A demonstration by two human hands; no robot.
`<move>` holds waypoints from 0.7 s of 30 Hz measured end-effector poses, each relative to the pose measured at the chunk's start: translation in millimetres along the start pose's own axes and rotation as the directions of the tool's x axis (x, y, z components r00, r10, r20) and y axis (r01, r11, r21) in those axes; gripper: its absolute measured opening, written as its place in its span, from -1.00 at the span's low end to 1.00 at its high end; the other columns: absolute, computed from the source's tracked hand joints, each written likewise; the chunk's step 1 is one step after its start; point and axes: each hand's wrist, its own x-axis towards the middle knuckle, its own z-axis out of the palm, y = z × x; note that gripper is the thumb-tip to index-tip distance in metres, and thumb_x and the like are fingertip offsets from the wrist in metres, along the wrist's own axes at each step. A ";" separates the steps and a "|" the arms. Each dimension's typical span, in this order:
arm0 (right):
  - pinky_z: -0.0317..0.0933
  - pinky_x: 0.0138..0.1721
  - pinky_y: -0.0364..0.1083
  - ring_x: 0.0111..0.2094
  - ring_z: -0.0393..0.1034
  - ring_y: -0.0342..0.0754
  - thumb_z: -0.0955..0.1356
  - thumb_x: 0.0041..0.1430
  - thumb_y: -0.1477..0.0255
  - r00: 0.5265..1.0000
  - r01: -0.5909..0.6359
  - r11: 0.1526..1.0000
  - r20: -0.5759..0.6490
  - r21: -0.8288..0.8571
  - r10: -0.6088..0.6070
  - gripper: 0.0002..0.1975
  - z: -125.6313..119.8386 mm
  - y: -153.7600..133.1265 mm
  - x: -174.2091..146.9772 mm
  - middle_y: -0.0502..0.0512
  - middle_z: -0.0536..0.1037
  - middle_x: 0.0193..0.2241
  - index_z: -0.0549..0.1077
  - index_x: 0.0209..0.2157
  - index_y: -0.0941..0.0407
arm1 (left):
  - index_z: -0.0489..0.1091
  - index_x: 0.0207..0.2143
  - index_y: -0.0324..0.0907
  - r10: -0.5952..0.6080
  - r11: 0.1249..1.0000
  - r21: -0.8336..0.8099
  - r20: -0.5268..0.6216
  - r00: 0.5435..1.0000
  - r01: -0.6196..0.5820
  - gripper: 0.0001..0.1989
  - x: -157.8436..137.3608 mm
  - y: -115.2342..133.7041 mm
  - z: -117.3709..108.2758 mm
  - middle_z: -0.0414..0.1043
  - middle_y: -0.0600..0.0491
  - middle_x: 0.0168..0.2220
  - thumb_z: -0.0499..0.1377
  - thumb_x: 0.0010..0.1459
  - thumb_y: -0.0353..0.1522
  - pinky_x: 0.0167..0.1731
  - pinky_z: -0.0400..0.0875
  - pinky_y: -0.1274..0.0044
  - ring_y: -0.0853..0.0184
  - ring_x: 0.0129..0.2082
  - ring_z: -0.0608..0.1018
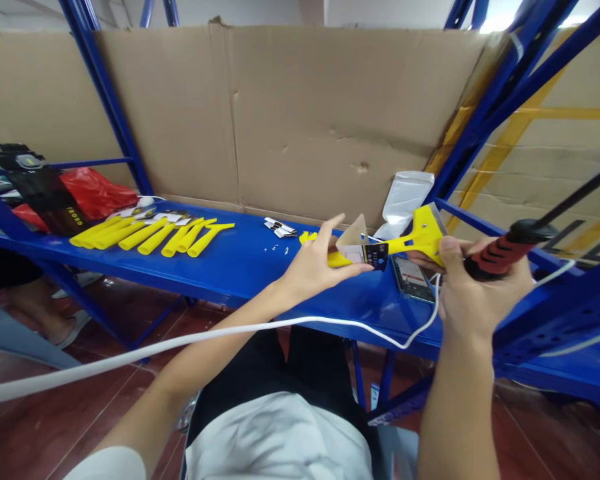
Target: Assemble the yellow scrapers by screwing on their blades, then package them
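Between my two hands is a yellow scraper (403, 245) with a wide head at its right end. My left hand (313, 260) grips its handle, where a black printed label (377, 256) is wrapped and a pale flap of it stands up. My left index finger is raised off the handle. My right hand (473, 293) pinches the scraper's head between thumb and fingers. That same hand also holds a screwdriver (500, 257) with a red and black handle, its dark shaft pointing up to the right. Its tip is out of view.
Several yellow scrapers (147, 237) lie in a row on the blue shelf (245, 267). Folded labels (280, 228) are behind my left hand. A phone (413, 279) lies under the scraper. A white cable (220, 331) crosses in front. A red bag (97, 192) is at left.
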 end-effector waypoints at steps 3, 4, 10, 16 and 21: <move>0.69 -0.11 0.25 -0.32 0.62 0.08 0.76 -0.10 0.16 0.999 -0.043 0.995 0.032 0.091 0.040 -0.44 1.2 -3.5 -1.6 0.01 0.59 -0.41 0.41 -0.38 0.03 | 0.69 -0.04 -0.19 -0.201 0.976 -0.067 0.088 0.976 0.207 -0.44 -4.3 15.1 -6.4 0.78 -0.11 -0.15 0.56 0.16 0.07 -0.16 0.67 0.30 0.03 -0.19 0.78; 0.70 -0.14 0.24 -0.33 0.62 0.06 0.77 -0.11 0.17 0.997 -0.065 0.991 0.050 0.115 0.060 -0.43 1.3 -4.3 -2.2 0.01 0.60 -0.41 0.42 -0.37 0.03 | 0.70 -0.14 -0.19 -0.239 0.967 -0.069 0.107 0.965 0.247 -0.48 -6.9 19.6 -8.1 0.77 -0.09 -0.21 0.56 0.16 0.06 -0.23 0.63 0.36 0.07 -0.24 0.76; 0.72 -0.16 0.15 -0.35 0.62 0.02 0.78 -0.08 0.19 0.983 -0.147 0.977 0.134 0.157 0.126 -0.46 5.7 -9.6 -9.6 -0.01 0.61 -0.41 0.46 -0.38 0.05 | 0.64 -0.25 -0.22 -0.441 0.839 -0.210 0.280 0.853 0.503 -0.50 -25.5 36.6 -13.0 0.58 0.05 -0.49 0.49 0.24 0.07 -0.54 0.35 0.53 0.38 -0.60 0.49; 0.72 -0.35 0.14 -0.33 0.62 0.05 0.78 -0.12 0.12 0.917 -0.284 0.958 0.299 0.029 0.263 -0.42 12.5 -8.4 -22.1 -0.03 0.61 -0.35 0.44 -0.36 0.03 | 0.52 -0.43 -0.22 -0.382 0.752 -0.363 0.440 0.813 0.550 -0.37 -38.0 35.8 -21.2 0.49 0.07 -0.52 0.41 0.28 0.18 -0.51 0.33 0.56 0.46 -0.62 0.41; 0.74 -0.29 0.18 -0.28 0.72 0.14 0.76 -0.08 0.02 0.881 -0.337 0.941 0.364 0.029 0.304 -0.39 21.1 -10.7 -26.8 0.03 0.69 -0.29 0.42 -0.35 0.02 | 0.62 -0.23 -0.24 -0.364 0.718 -0.455 0.400 0.841 0.527 -0.36 -48.0 23.8 -27.0 0.33 0.15 -0.66 0.25 0.44 0.19 -0.49 0.34 0.55 0.42 -0.63 0.39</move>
